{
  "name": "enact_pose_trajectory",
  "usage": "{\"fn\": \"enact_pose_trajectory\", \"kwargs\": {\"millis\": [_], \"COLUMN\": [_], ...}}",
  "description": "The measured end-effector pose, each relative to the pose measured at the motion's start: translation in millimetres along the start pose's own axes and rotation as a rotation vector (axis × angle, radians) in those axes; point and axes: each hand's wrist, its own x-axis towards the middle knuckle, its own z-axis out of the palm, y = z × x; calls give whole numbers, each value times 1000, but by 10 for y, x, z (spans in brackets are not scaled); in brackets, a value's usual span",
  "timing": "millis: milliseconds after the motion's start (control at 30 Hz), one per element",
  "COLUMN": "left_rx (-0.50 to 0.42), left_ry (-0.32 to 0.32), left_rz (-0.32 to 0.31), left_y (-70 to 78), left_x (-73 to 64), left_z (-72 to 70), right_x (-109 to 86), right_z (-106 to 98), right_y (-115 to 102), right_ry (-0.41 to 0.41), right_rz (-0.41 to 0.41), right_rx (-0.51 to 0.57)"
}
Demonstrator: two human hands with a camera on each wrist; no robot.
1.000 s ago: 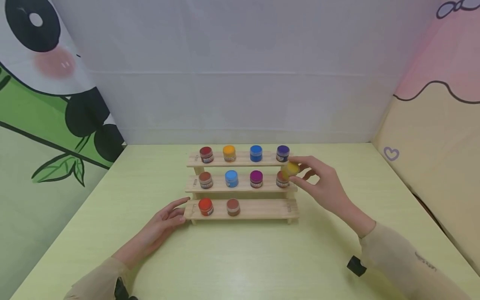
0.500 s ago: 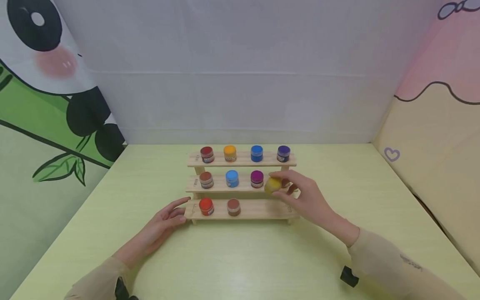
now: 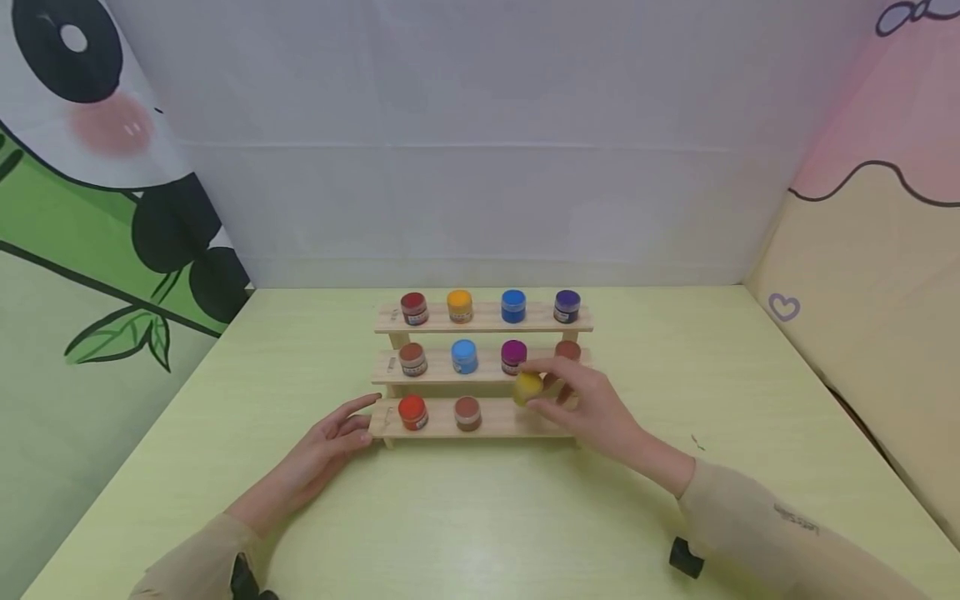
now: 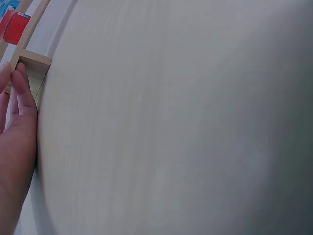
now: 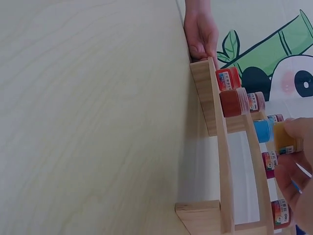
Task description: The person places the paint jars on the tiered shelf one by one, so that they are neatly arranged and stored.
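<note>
My right hand (image 3: 585, 400) pinches a small paint jar with a yellow lid (image 3: 528, 387) between thumb and fingers, tilted, close above the bottom tier of a three-tier wooden rack (image 3: 487, 427). In the right wrist view the yellow jar (image 5: 286, 138) overlaps the light blue jar (image 5: 263, 130). At the rack's left end, my left hand (image 3: 318, 458) grips the end of the bottom tier, thumb in front and fingers behind. On that tier stand a red jar (image 3: 412, 412) and a brown jar (image 3: 467, 413). The right hand partly covers the tier's right end.
Paint jars line the tiers behind: dark red (image 3: 414, 308), orange (image 3: 460, 307), blue (image 3: 513, 306) and dark blue (image 3: 567, 307) on top. A purple jar (image 3: 513, 357) and a reddish-brown jar (image 3: 567, 350) stand on the middle tier. A pale wall (image 3: 480, 208) rises behind the table (image 3: 450, 525).
My right hand has carried the yellow jar down and left, from the right end of the middle tier to above the bottom tier. My left hand has stayed at the rack's end.
</note>
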Motion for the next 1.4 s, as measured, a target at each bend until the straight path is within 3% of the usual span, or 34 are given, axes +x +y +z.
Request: {"fn": "enact_pose_trajectory", "kwargs": {"millis": [433, 800, 1400], "left_rx": [7, 4, 5], "left_ry": [-20, -21, -15], "left_rz": [28, 26, 11], "left_y": [9, 6, 5], "left_x": [-10, -7, -6], "left_z": [3, 3, 8], "right_x": [-52, -92, -129], "right_z": [192, 279, 289], "right_y": [76, 123, 142], "right_ry": [-81, -84, -79], "right_rz": [123, 138, 116], "right_rx": [-34, -85, -62]}}
